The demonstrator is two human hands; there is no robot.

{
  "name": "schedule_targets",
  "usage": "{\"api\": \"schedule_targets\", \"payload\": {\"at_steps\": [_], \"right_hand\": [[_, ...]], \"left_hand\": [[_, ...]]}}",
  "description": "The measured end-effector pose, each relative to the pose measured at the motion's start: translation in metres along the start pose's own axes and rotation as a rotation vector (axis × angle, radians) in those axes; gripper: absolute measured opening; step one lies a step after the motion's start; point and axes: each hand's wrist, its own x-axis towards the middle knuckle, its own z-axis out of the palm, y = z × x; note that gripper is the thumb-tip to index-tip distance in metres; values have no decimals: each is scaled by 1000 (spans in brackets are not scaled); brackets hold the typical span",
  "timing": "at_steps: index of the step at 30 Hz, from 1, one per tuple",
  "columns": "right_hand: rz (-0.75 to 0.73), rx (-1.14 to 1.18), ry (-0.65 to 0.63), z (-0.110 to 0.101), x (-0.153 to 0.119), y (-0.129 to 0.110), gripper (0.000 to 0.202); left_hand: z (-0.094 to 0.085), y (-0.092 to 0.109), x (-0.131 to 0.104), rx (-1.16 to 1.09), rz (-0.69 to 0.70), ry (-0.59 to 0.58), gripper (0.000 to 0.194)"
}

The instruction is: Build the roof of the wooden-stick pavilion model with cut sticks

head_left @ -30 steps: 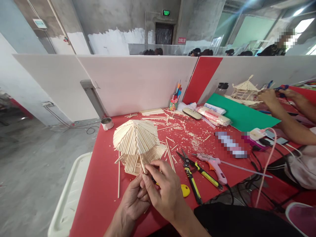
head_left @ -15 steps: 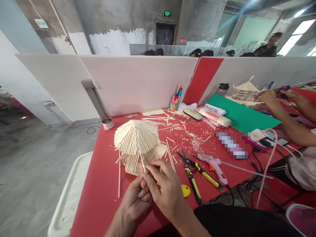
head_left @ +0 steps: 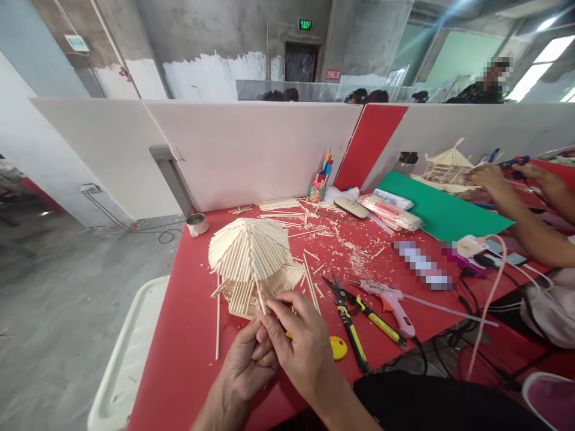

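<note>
A pavilion model made of round wooden sticks [head_left: 250, 248] stands on the red table, its layered roof sloping down toward me. Just in front of its near corner, a short wooden stick [head_left: 261, 298] is pinched between the fingertips of both my hands. My left hand [head_left: 252, 359] is closed around the stick's lower part from below. From the right, thumb and forefinger of my right hand [head_left: 299, 335] grip the same stick. Its upper end meets the roof's lower edge; whether it is attached I cannot tell. A yellow-handled tool [head_left: 338, 347] lies partly hidden beneath my right hand.
Right of the model lie yellow-black pliers [head_left: 353, 320] and a pink glue gun [head_left: 390, 302] with its cord. Loose sticks [head_left: 278, 206], shavings, a pen cup [head_left: 317, 190] and a metal cup [head_left: 196, 224] are farther back. A co-worker's hands [head_left: 489, 176] work at the right.
Both hands keep nearly the same pose on the stick, and the model stays put. The whole view has shifted very slightly.
</note>
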Motion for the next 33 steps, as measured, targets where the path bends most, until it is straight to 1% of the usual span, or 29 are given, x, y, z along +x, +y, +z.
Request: {"api": "schedule_targets", "payload": {"at_steps": [3, 7, 17, 27, 30, 33], "right_hand": [[1, -1, -3, 0, 0, 0, 23], [8, -2, -12, 0, -1, 0, 23], [3, 13, -13, 0, -2, 1, 22], [-4, 20, -14, 1, -3, 2, 22], [0, 32, -24, 1, -4, 2, 25], [4, 43, -36, 1, -4, 2, 31]], "left_hand": [[2, 0, 0, -5, 10, 25, 44], [2, 0, 0, 4, 5, 30, 43], [-2, 1, 1, 36, -12, -42, 44], [-3, 1, 1, 40, -11, -41, 44], [-2, 0, 2, 21, 4, -39, 42], [-1, 0, 2, 9, 23, -11, 36]]}}
